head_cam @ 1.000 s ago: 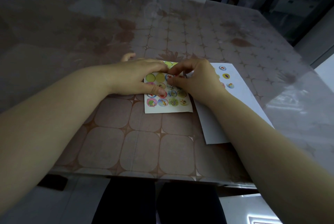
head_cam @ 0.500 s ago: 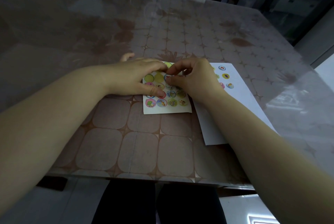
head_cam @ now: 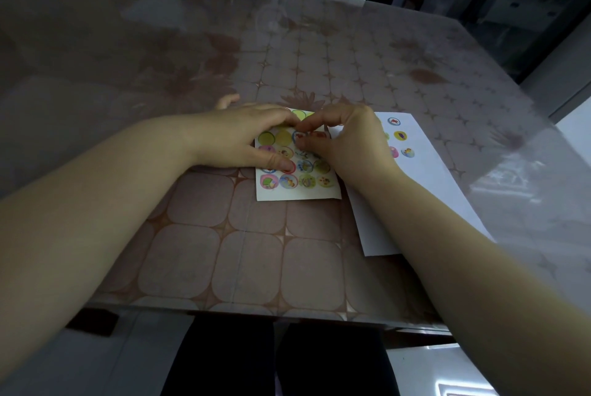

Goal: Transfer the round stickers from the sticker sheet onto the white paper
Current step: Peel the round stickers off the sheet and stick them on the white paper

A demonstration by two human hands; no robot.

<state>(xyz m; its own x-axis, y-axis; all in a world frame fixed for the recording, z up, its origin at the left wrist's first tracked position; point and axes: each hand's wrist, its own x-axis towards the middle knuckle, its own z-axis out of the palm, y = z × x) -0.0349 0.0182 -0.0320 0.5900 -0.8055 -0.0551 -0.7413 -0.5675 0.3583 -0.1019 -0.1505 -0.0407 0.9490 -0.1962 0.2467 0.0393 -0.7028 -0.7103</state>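
Where my hands meet: over the upper half of the sticker sheet, fingertips almost touching each other.
Left hand: lies across the left side of the sheet, fingers fairly straight, thumb pressed flat onto a sticker in the second row from the bottom; it pins the sheet and grips nothing.
Right hand: fingers curled, with forefinger and thumb tips closed on the rim of one round sticker, blue-edged with a red picture.
Sticker's state: I cannot tell whether its edge is lifted off the backing; my fingertips cover that part.
Sheet contents: a full bottom row of four picture stickers, and plain yellow-green circles at the upper left.
Sheet position: flat on the table, near its front edge, straight ahead of me.
White paper: flat on the table just right of the sheet, running out from under my right wrist; my hand hides whether the two sheets touch.
Stickers on the paper: a small cluster near its far end, beside my right knuckles, some half hidden.
Table surface: brown rounded-tile pattern under a glossy clear cover.
Below the edge: my legs in dark cloth.
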